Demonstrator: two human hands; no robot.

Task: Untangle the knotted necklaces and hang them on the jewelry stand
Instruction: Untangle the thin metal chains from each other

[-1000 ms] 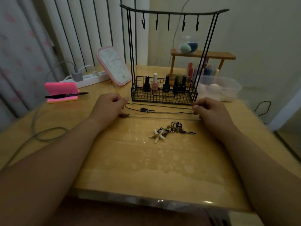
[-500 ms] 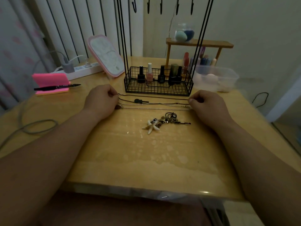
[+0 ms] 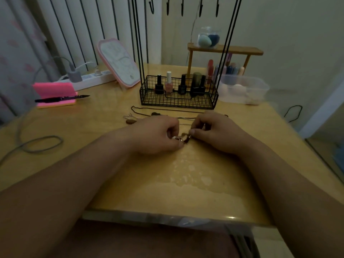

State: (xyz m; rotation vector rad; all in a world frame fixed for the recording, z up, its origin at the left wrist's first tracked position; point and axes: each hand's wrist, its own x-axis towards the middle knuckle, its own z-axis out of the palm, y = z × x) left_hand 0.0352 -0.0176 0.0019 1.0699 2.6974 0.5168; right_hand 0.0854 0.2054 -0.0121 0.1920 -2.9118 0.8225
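Now working at the knotted necklaces point(image 3: 183, 139) with both hands, close together near the middle of the surface point(image 3: 167, 183). Pinching one side of the tangle between the curled fingers and thumb of the left hand point(image 3: 158, 135). Pinching the other side between the thumb and bent fingers of the right hand point(image 3: 214, 133). Holding the tangle low, at or just above the surface; not possible to tell whether it is touching. Exposing only a pale bead and a few dark and brownish bits between the fingertips, and covering the rest with the hands.

Leaving a thin dark chain point(image 3: 158, 108), a silver chain point(image 3: 186, 118) and a brown teardrop pendant point(image 3: 129, 121) lying loose on the surface just beyond the hands. Facing the jewelry stand point(image 3: 178, 101) right behind those, with nail polish bottles point(image 3: 168, 84) standing in its wire basket and its hooks point(image 3: 168, 6) hanging at the top edge of the view.

Also sharing the surface, well to the left: a pink notepad point(image 3: 54, 92) carrying a black pen point(image 3: 61, 98), and a grey cable point(image 3: 41, 144) looping nearer the edge. Sitting to the right of the stand, a clear plastic container point(image 3: 243, 90).
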